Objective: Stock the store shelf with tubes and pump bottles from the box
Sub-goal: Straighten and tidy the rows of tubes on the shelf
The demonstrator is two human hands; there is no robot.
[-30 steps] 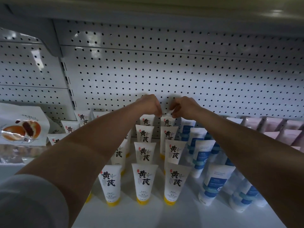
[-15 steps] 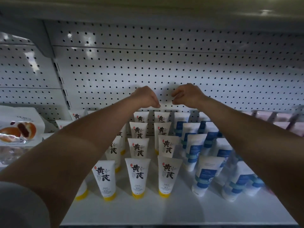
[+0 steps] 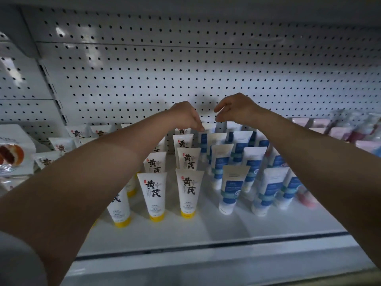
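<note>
1. Far back over the rows, the left hand (image 3: pixel 185 115) hangs with fingers curled loosely down, its tips at the top of a rear blue-labelled tube (image 3: pixel 206 135); whether it pinches it I cannot tell.
2. Just right, the right hand (image 3: pixel 237 108) hovers, relaxed, grasping nothing.
3. Below stand yellow-capped tubes (image 3: pixel 153 195) left and blue-labelled tubes (image 3: pixel 232 188) right on the white shelf (image 3: pixel 206 230).

White perforated back panel (image 3: pixel 206 69) spans 9 to 3 o'clock. At 9 o'clock, white bag (image 3: pixel 12 149) printed with a pastry picture, round bun cut open showing a dark red filling. At 3 o'clock, pink packs (image 3: pixel 338 129) in rows, blurred. Grey slotted upright (image 3: pixel 51 87) at 10 o'clock.
</note>
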